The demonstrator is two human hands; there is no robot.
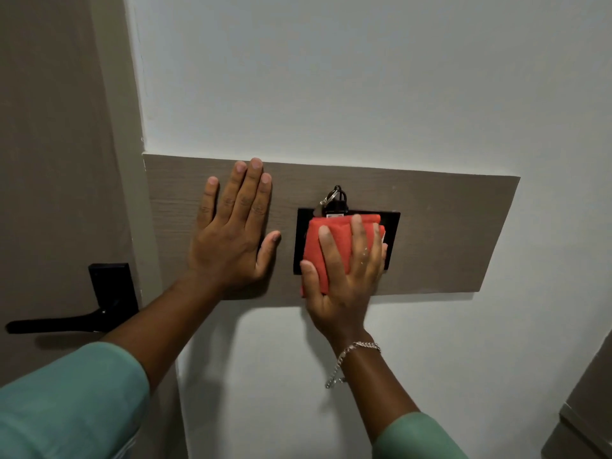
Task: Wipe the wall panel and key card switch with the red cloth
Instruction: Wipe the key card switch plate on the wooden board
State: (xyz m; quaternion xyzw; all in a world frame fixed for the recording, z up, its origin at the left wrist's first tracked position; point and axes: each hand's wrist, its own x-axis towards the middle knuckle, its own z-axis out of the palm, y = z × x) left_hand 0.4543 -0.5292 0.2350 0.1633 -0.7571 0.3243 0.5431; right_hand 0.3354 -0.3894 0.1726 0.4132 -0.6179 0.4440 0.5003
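Observation:
A brown wood-grain wall panel (pixel 440 226) runs across the white wall. At its middle sits a black key card switch (pixel 390 223), with a key tag and ring (pixel 336 200) sticking out of its top slot. My right hand (pixel 344 279) presses a folded red cloth (pixel 326 241) flat against the switch, covering most of its face. My left hand (pixel 231 233) lies flat on the panel just left of the switch, fingers spread, holding nothing.
A brown door with a black lever handle (pixel 99 303) stands to the left, beside the door frame. White wall (pixel 331 77) surrounds the panel. A grey-brown cabinet edge (pixel 586 412) shows at the bottom right.

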